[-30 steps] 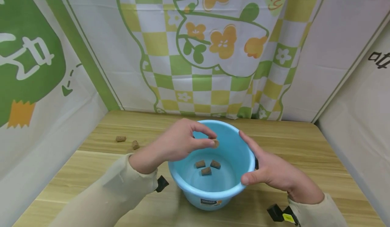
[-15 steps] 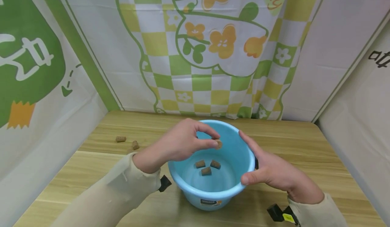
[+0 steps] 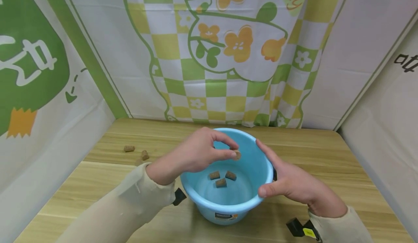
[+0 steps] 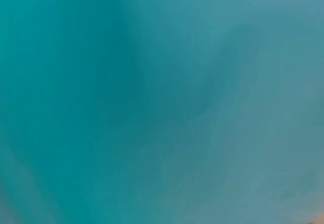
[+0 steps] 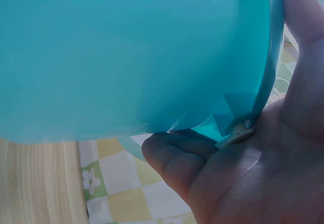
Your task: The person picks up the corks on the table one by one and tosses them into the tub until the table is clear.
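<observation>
My left hand (image 3: 202,151) pinches a small brown cork (image 3: 237,155) between thumb and fingers, above the mouth of a light blue plastic bucket (image 3: 225,207). On the bucket's floor lie 3 corks (image 3: 221,182), grouped close together. My right hand (image 3: 290,180) holds the bucket's right side, with the thumb on the rim. Seen from the right wrist, the fingers (image 5: 177,158) curl against the outside of the blue wall (image 5: 116,67). The left wrist view is filled by blurred blue plastic, and neither the held cork nor the fingers can be made out there.
Two more corks, one lying flat (image 3: 129,148) and another nearby (image 3: 145,155), are on the wooden table (image 3: 107,185) left of the bucket. A checked, flower-printed cloth (image 3: 215,90) hangs behind the table, and white printed sheets flank both sides.
My left hand has shifted slightly to the right with the pinched cork, over the bucket. The right hand, the bucket and the other corks have stayed in place.
</observation>
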Motion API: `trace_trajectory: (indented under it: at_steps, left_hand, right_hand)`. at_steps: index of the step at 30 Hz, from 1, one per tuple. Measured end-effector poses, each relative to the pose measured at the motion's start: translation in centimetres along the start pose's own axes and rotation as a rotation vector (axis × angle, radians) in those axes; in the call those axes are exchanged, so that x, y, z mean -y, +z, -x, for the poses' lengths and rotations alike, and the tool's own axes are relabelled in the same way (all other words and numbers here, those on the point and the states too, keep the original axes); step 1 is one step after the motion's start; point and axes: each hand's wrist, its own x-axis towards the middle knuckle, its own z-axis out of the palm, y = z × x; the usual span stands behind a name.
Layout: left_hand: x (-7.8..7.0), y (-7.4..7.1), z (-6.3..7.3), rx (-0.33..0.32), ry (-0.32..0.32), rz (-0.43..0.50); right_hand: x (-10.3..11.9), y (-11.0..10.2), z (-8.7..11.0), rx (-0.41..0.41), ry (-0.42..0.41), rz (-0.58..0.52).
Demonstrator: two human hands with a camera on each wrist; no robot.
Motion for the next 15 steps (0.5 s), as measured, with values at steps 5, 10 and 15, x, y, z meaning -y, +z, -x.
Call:
trace_trajectory:
  at_steps: [5, 10, 15]
  left_hand:
    - [-0.07, 0.09, 0.06, -0.022, -0.006, 0.067]
    - [0.10, -0.01, 0.27, -0.040, -0.010, 0.121]
    - [0.49, -0.15, 0.43, -0.058, -0.014, 0.150]
  right_hand:
    - [-0.02, -0.03, -0.06, -0.001, -0.004, 0.006]
    - [0.02, -0.06, -0.04, -0.014, 0.005, 0.039]
    - [0.03, -0.08, 0.00, -0.024, 0.013, 0.055]
